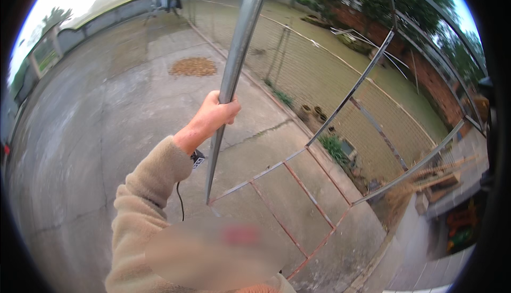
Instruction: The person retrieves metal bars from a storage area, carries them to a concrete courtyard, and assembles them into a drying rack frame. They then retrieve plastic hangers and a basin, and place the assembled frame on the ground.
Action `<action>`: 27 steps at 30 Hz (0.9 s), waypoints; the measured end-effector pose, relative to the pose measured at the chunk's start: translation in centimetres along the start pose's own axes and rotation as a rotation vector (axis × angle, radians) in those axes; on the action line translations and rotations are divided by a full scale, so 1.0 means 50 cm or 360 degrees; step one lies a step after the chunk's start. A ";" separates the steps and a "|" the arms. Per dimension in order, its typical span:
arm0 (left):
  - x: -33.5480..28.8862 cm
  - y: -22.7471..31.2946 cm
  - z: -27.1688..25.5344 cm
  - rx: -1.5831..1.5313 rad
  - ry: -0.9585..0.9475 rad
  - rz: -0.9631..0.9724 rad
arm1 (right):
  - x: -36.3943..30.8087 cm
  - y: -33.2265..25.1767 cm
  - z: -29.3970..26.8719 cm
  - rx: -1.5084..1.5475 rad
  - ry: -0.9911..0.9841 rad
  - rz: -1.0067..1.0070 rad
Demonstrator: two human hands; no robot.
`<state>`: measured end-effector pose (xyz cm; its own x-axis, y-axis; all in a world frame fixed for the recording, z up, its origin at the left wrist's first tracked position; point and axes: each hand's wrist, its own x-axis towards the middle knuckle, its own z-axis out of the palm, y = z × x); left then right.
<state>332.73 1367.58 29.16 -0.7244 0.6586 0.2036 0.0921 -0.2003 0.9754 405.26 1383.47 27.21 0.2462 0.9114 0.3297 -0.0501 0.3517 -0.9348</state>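
Beige fleece sleeve point(143, 197) near cam, left hand point(215, 113) w/ fingers wrapped tight around grey metal pole point(237, 53) of rusty frame point(298, 186) over concrete yard point(96, 122).

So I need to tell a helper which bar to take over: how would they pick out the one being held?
Start at the rusty metal frame leaning over the concrete yard. Its near upright is the grey metal pole, gripped by the left hand. Unlike the thin reddish crossbars, it is thick, smooth and silvery.
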 end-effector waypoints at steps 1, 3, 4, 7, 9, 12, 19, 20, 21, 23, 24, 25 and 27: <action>-0.016 -0.002 -0.035 -0.0008 0.0112 -0.0037 | 0.012 0.018 0.020 -0.0004 -0.0057 0.0001; -0.064 -0.015 -0.107 -0.0057 0.0299 -0.0078 | 0.038 0.054 0.066 -0.0071 0.0166 0.0176; -0.093 -0.011 -0.144 0.0024 0.0336 0.0003 | 0.048 0.081 0.097 -0.0017 0.0255 0.0270; -0.223 0.032 -0.212 -0.0036 0.0514 -0.0003 | 0.081 0.098 0.171 -0.0031 -0.0168 0.0389; -0.314 0.069 -0.233 0.0043 0.0641 -0.0002 | 0.107 0.075 0.234 0.0020 -0.0859 0.0348; -0.436 0.115 -0.248 0.0114 0.0962 0.0053 | 0.108 0.061 0.346 -0.0068 -0.0757 0.0350; -0.652 0.175 -0.361 0.0232 0.1595 0.0162 | 0.058 0.152 0.697 0.0616 -0.1247 0.0286; -0.683 0.174 -0.378 0.0251 0.1688 0.0175 | 0.050 0.160 0.746 0.0686 -0.1468 0.0210; -0.719 0.184 -0.380 0.0275 0.1768 0.0188 | 0.047 0.159 0.780 0.0704 -0.1572 0.0199; -0.772 0.177 -0.402 0.0301 0.1936 0.0207 | 0.025 0.152 0.886 0.0724 -0.1792 0.0156; -0.795 0.175 -0.406 0.0294 0.1987 0.0217 | 0.007 0.146 0.943 0.0784 -0.1845 0.0165; -0.804 0.149 -0.417 0.0258 0.2012 0.0264 | -0.010 0.142 0.993 0.0796 -0.1882 0.0118; -0.838 0.136 -0.419 0.0267 0.2150 0.0302 | -0.063 0.141 1.101 0.0833 -0.1998 0.0133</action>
<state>349.38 1323.42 25.51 -0.7780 -0.5995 0.1880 0.2741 -0.0546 0.9601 350.87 1394.83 26.86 -0.7997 0.4140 0.4348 -0.4485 0.0695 -0.8911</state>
